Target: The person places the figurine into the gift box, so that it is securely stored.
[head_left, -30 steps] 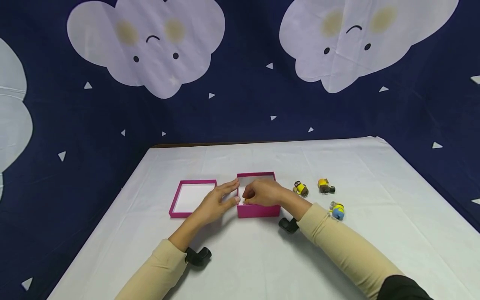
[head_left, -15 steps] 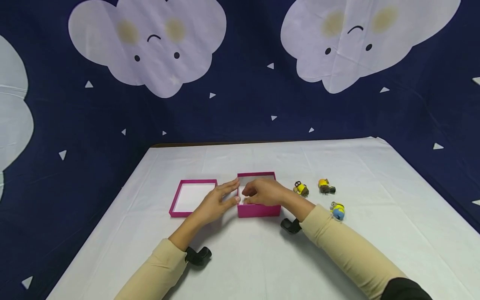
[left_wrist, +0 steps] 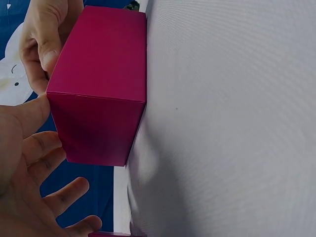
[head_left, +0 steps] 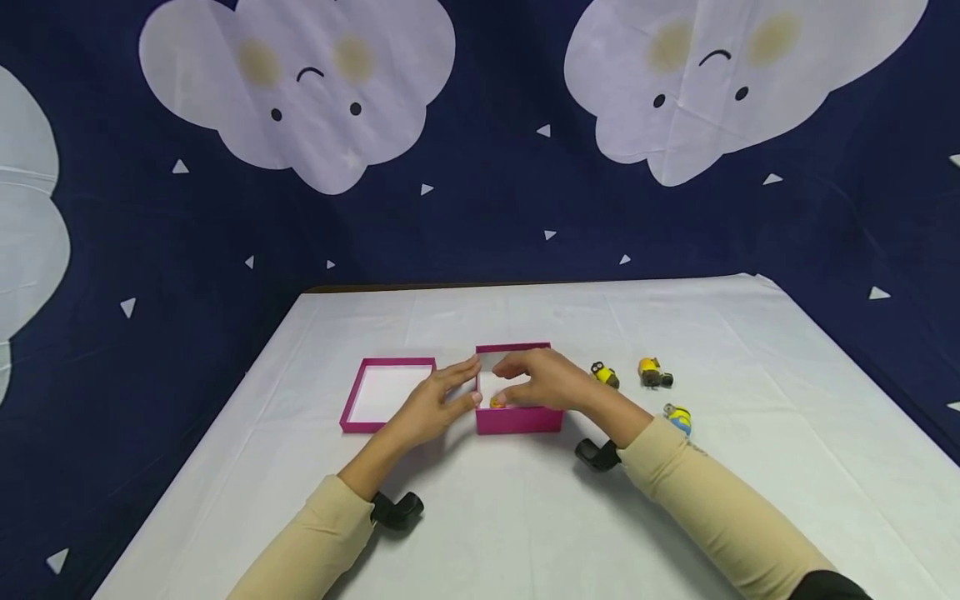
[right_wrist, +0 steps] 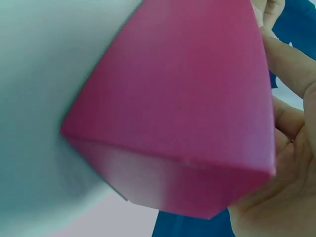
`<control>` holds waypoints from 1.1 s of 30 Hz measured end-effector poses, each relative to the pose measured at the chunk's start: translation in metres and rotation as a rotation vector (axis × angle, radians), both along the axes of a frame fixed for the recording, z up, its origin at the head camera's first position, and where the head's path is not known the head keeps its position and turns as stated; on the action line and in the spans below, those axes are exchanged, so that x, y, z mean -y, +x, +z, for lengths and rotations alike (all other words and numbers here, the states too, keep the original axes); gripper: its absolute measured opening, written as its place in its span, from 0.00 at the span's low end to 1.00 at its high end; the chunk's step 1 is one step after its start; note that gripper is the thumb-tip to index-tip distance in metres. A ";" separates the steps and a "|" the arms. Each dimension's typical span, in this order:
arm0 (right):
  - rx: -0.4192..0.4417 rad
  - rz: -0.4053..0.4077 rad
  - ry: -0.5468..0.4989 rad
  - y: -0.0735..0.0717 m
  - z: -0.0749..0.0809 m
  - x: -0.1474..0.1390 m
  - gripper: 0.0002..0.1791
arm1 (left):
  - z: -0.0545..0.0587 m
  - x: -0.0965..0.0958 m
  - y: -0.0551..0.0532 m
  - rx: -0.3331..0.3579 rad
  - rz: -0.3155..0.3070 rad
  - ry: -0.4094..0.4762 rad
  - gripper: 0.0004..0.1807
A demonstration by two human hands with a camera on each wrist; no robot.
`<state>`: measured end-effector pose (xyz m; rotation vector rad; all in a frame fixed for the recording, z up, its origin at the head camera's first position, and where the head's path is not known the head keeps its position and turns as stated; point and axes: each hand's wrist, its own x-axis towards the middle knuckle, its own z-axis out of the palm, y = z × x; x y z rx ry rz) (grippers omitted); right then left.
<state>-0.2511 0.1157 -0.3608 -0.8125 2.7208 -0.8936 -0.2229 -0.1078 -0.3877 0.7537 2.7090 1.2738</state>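
A magenta box [head_left: 519,422] with a white inside stands open-topped on the table. My left hand [head_left: 429,410] has its fingertips and thumb against the box's left side, the fingers spread and fairly straight. Over the box opening, my right hand [head_left: 546,380] has thumb and fingers parted, with no thing between them. A small yellow-orange item [head_left: 497,402] shows inside the box by the right thumb, mostly hidden by the front wall. The right wrist view has the box [right_wrist: 182,89] close up, with my right hand [right_wrist: 291,143] at its rim.
Left of the box lies its magenta-edged lid [head_left: 386,362], white side up. Several small yellow toy figures are to the right: one with goggles [head_left: 604,375], one in brown [head_left: 655,373] and one in blue [head_left: 678,419]. A white cloth [head_left: 480,517] covers the table.
My right hand has loosened its curled fingers and shifted slightly up and right, uncovering the yellow-orange item in the box. The left hand has stayed at the box's side.
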 end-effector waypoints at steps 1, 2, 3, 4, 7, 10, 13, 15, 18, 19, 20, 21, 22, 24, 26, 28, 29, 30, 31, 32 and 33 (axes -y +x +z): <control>-0.009 -0.001 -0.006 0.001 0.001 -0.002 0.27 | 0.000 0.000 0.000 0.002 0.002 -0.002 0.30; -0.018 0.000 -0.014 0.001 0.001 -0.003 0.27 | 0.000 0.000 0.000 0.003 0.005 -0.004 0.30; -0.027 0.001 -0.023 0.002 0.002 -0.005 0.27 | 0.000 -0.001 0.000 0.004 0.006 -0.006 0.30; -0.040 0.004 -0.030 0.003 0.004 -0.006 0.27 | 0.000 -0.001 -0.001 0.005 0.007 -0.009 0.30; -0.074 0.010 -0.054 0.005 0.008 -0.011 0.27 | 0.000 -0.001 -0.001 0.005 0.009 -0.015 0.30; -0.089 0.004 -0.075 0.008 0.013 -0.015 0.27 | 0.000 -0.001 -0.001 0.003 0.013 -0.020 0.30; -0.103 -0.008 -0.083 0.011 0.018 -0.019 0.26 | 0.000 -0.001 0.000 0.007 0.018 -0.017 0.30; -0.111 -0.022 -0.095 0.014 0.022 -0.022 0.25 | 0.000 -0.001 0.000 0.012 0.019 -0.014 0.30; -0.111 -0.035 -0.118 0.017 0.026 -0.027 0.25 | 0.001 -0.001 0.000 0.009 0.015 -0.005 0.30; -0.111 -0.037 -0.123 0.019 0.027 -0.030 0.25 | 0.001 -0.001 0.000 0.006 0.014 -0.006 0.30; -0.103 -0.049 -0.127 0.020 0.029 -0.032 0.25 | 0.001 -0.001 0.000 0.001 0.013 -0.006 0.30; -0.097 -0.054 -0.132 0.022 0.030 -0.035 0.25 | 0.001 -0.001 0.000 -0.002 0.011 -0.008 0.30; -0.096 -0.061 -0.133 0.023 0.031 -0.038 0.25 | 0.001 -0.001 0.000 -0.005 0.010 -0.009 0.30; -0.092 -0.075 -0.134 0.026 0.033 -0.044 0.25 | 0.001 -0.001 0.000 -0.011 0.008 -0.011 0.30; -0.086 -0.097 -0.138 0.029 0.034 -0.050 0.25 | 0.001 0.000 -0.001 -0.017 0.006 -0.008 0.30; -0.087 -0.120 -0.131 0.031 0.035 -0.057 0.26 | 0.001 0.000 -0.002 -0.020 0.004 -0.004 0.30; -0.086 -0.128 -0.126 0.032 0.035 -0.059 0.26 | 0.000 0.000 -0.002 -0.020 0.005 -0.003 0.30; -0.090 -0.143 -0.114 0.033 0.034 -0.062 0.26 | 0.000 0.001 -0.002 -0.020 0.004 -0.002 0.30; -0.097 -0.152 -0.105 0.034 0.034 -0.065 0.26 | 0.000 0.001 -0.002 -0.019 0.004 -0.001 0.30; -0.103 -0.162 -0.095 0.035 0.033 -0.067 0.26 | -0.001 0.001 -0.002 -0.016 0.004 -0.003 0.30; -0.108 -0.168 -0.086 0.036 0.033 -0.070 0.27 | -0.001 0.001 -0.002 -0.012 0.005 -0.003 0.30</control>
